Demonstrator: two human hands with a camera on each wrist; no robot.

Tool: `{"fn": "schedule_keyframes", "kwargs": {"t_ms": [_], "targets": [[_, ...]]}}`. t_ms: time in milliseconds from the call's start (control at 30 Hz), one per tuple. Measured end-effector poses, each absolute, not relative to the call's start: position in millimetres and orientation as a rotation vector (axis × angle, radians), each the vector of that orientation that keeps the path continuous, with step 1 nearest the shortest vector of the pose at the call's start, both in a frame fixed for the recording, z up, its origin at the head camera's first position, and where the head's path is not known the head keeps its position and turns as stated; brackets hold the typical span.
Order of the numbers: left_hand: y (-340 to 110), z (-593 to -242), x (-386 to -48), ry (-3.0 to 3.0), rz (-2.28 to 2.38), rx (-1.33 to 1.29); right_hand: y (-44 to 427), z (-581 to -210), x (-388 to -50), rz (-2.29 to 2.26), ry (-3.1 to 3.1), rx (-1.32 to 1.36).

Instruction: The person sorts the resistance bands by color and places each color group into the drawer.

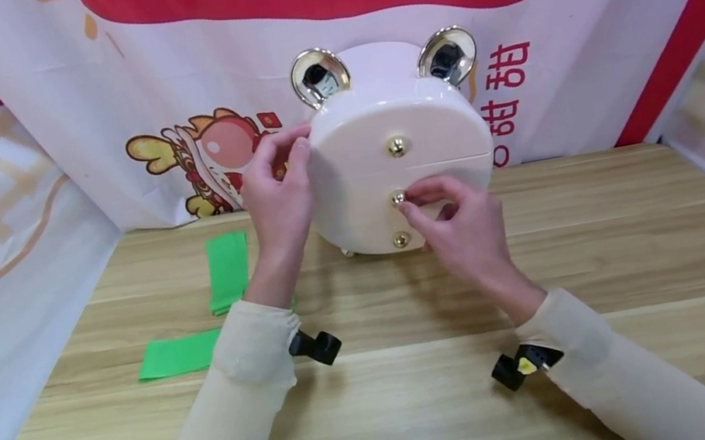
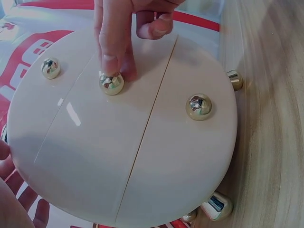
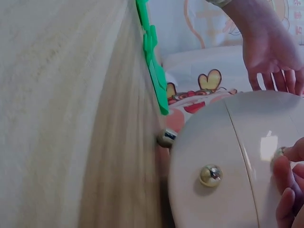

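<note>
A round, glossy white drawer box [image 1: 348, 197] stands on short gold feet in the head view, two gold-rimmed eye shapes on top. Three gold knobs run down its front. My right hand [image 1: 468, 231] pinches the middle knob [image 1: 397, 198] between thumb and fingertips. Above it is the upper knob [image 1: 396, 146], below it the lower knob [image 1: 402, 239]. At the box's left edge, my left hand [image 1: 277, 194] rests with its fingers along the side. Seams between the drawers show in the left wrist view, where the box front [image 2: 85, 152] looks flush.
Green strips [image 1: 228, 271] lie on the wooden table [image 1: 387, 418] left of the box, with another green strip [image 1: 178, 355] partly behind the left sleeve. A printed white and red curtain [image 1: 190, 60] hangs close behind the box.
</note>
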State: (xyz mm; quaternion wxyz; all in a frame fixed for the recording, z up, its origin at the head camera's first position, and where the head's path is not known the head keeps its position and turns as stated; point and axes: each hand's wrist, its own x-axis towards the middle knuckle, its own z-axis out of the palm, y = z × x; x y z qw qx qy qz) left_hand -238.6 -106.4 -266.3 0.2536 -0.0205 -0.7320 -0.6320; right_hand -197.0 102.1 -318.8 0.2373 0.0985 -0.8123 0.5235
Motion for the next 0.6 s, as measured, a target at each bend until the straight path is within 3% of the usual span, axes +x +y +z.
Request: {"fn": "schedule_keyframes", "kwargs": {"t_ms": [267,600], "targets": [[-107.6,-264.3,-237.7,-1.971,-1.745,-0.049,137.5,-290.0,-210.5,1.215,-1.87,0.545],[-106.1,-268.3,-240.6,-1.95,-1.749,-0.091,169.7,-273.0,-242.3,1.218,-1.876,0.722]]}}
